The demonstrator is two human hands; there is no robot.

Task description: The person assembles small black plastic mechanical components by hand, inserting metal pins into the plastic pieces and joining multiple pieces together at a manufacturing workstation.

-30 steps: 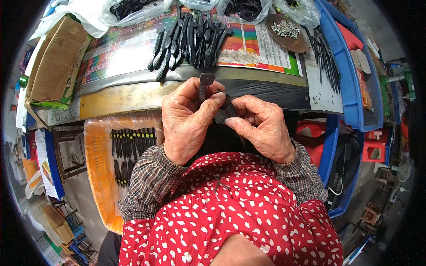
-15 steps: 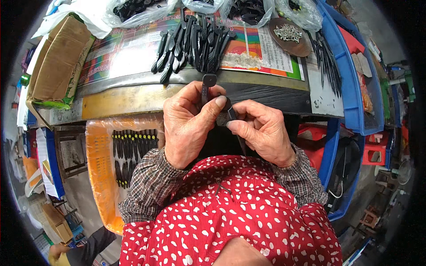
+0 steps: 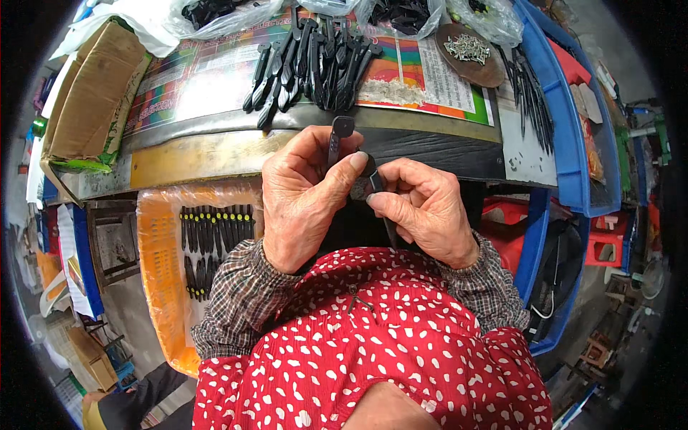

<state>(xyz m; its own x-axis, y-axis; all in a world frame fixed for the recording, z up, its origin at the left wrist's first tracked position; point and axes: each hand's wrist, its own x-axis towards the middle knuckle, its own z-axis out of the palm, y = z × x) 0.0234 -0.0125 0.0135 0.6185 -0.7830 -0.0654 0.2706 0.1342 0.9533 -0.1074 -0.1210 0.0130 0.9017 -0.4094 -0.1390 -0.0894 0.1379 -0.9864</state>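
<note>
Just off the table's front edge, my left hand (image 3: 304,193) is closed with thumb and fingers pinching a slim black plastic handle piece (image 3: 343,127), its round end sticking up. My right hand (image 3: 426,204) grips a second black plastic piece (image 3: 375,185), which points down between the thumb and fingers. The left thumb tip lies at the upper end of this second piece. How the two pieces meet is partly hidden by my fingers. Beyond my hands, a pile of similar black handle pieces (image 3: 315,68) is spread on the table.
A brown dish (image 3: 491,72) of small metal rivets or screws sits at the far right, near thin black pieces (image 3: 529,97). Plastic bags (image 3: 405,21) line the back. A cardboard box (image 3: 97,93) stands left, a blue crate (image 3: 555,107) right. Below left, an orange basket (image 3: 158,287) holds rows of black pieces.
Both hands keep their grips and have barely shifted. The piece in my left hand is slightly higher and further right. At the lower left, another person's arm has moved.
</note>
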